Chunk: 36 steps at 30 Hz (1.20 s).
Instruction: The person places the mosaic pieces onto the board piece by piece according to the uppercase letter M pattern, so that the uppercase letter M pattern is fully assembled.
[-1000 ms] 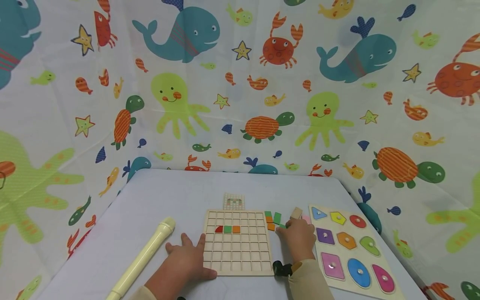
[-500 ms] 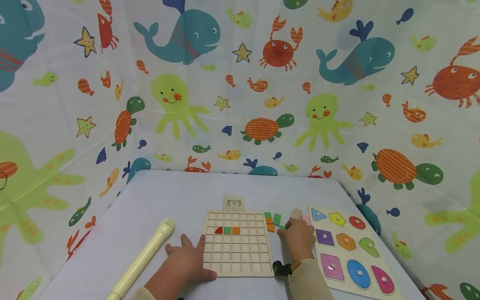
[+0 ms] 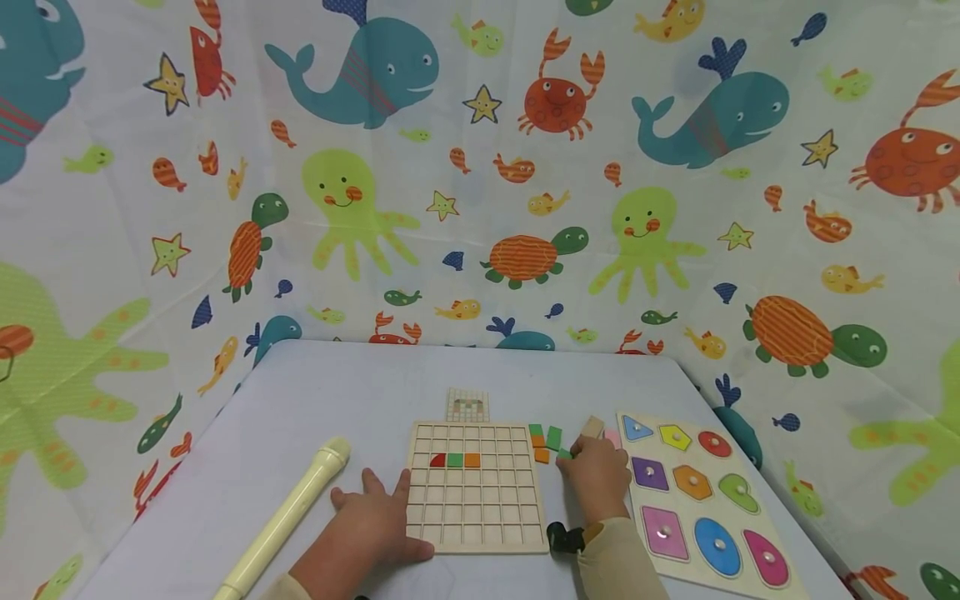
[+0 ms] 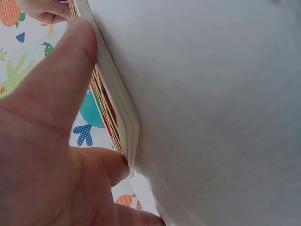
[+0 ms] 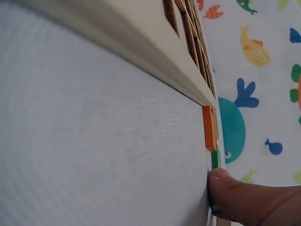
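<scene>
Three tiles (image 3: 455, 460) (red, green, orange) sit side by side in the grid board (image 3: 491, 492), which lies on the bench (image 3: 360, 383). We see the left hand (image 3: 367, 521) spread wide, touching the board's left and near edges. Right of the board, the right hand (image 3: 597, 477) has fingers bent by a loose green tile (image 3: 565, 454); whether it pinches that, we cannot tell.

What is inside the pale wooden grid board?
One row holds a red quarter-round piece, a green square piece and an orange square piece; the cell floors beneath are covered.
</scene>
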### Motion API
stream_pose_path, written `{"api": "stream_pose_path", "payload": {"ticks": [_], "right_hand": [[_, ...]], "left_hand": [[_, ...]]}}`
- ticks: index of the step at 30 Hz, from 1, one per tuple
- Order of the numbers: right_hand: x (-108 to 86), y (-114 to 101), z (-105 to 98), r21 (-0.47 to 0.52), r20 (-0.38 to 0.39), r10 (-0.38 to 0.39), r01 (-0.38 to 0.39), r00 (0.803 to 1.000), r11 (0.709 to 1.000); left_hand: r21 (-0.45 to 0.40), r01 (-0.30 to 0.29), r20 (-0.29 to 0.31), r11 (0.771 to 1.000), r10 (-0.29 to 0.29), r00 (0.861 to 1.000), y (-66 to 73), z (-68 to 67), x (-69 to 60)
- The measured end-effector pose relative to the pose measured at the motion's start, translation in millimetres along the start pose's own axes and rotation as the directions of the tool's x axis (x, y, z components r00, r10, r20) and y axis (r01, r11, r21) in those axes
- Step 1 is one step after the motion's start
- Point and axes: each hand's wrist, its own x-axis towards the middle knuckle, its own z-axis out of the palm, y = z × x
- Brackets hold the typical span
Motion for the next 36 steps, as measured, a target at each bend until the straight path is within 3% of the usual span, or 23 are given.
{"api": "stream_pose_path", "payload": {"ticks": [17, 28, 36], "right_hand": [[-0.5, -6.3, -9.8, 0.049, 0.017, 0.031, -0.031, 0.999, 0.998], [-4.6, -21.1, -8.8, 0.038, 0.024, -0.041, 0.041, 0.999, 0.998], [-12.8, -36.3, 0.8, -0.010, 0.001, -0.151, 0.151, 0.989, 0.989]], "left_hand": [[-0.002, 0.003, 0.002, 1.000, -0.003, 1.000, -1.1, -0.1, 0.2], [-0.012, 0.005, 0.011, 1.000, -0.004, 1.000, -0.8, 0.5, 1.3], [-0.001, 0.000, 0.007, 1.000, 0.000, 1.000, -1.3, 0.8, 2.3]]}}
